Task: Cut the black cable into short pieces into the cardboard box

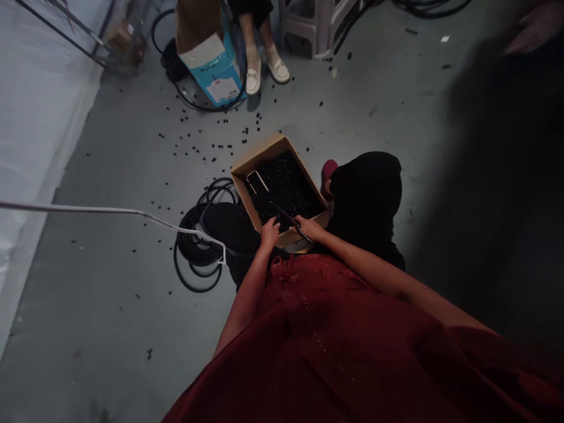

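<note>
An open cardboard box (304, 158) stands on the floor between my knees, filled with small black pieces (286, 176). Over its near edge, my right hand (307, 228) is closed around a long, thin black strip (284, 211), whose exact kind is unclear. The strip slants up and left across the box. My left hand (269, 231) is at the near left corner, fingers curled together; what they pinch is too dark to make out. On top of the black pieces lies a dark flat rectangle with a bright rim (258, 181), like a phone.
Coiled black cable (194, 241) lies left of the box, and a white cord (132, 211) crosses from the left. Small black bits are scattered over the floor. Ahead are a blue carton (218, 73), a person's feet in white shoes (278, 71) and a plastic stool (308, 29).
</note>
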Demonstrator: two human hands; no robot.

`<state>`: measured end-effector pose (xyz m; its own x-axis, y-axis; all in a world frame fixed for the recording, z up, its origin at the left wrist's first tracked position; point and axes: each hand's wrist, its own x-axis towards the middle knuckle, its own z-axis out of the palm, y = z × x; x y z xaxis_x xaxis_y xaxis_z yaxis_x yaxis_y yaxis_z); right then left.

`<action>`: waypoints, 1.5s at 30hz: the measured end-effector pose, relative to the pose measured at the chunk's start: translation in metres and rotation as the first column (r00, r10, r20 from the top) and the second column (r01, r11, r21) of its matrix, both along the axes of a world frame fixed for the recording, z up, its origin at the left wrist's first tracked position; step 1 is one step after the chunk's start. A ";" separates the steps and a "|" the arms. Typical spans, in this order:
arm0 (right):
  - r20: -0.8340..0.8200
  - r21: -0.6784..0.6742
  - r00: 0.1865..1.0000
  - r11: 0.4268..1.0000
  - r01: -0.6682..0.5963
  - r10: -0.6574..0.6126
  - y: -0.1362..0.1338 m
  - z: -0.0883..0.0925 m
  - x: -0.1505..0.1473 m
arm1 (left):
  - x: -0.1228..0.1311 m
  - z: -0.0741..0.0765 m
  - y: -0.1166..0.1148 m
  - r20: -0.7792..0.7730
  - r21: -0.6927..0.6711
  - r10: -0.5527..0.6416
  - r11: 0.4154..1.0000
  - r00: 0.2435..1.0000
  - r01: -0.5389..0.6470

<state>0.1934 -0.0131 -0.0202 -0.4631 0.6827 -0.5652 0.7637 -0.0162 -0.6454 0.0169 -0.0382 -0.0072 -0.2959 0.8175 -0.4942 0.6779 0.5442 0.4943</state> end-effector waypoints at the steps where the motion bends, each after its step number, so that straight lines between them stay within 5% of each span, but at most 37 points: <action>1: -0.008 0.001 1.000 1.000 -0.022 0.022 -0.001 -0.001 0.000 | 0.000 0.000 0.000 0.004 -0.007 0.011 1.000 1.000 -0.011; 14: 0.033 -0.037 0.989 0.989 -0.140 0.141 -0.004 -0.001 -0.003 | 0.001 0.002 0.000 -0.061 -0.006 0.010 1.000 0.998 -0.011; 29: -0.009 -0.113 0.990 0.983 -0.144 0.144 -0.002 0.015 -0.001 | 0.005 0.014 0.002 -0.025 -0.043 -0.123 0.992 0.992 0.122; 45: 0.130 0.022 0.981 0.989 -0.145 0.141 -0.005 0.020 -0.002 | 0.003 0.009 0.000 -0.055 -0.052 -0.167 0.985 0.984 0.164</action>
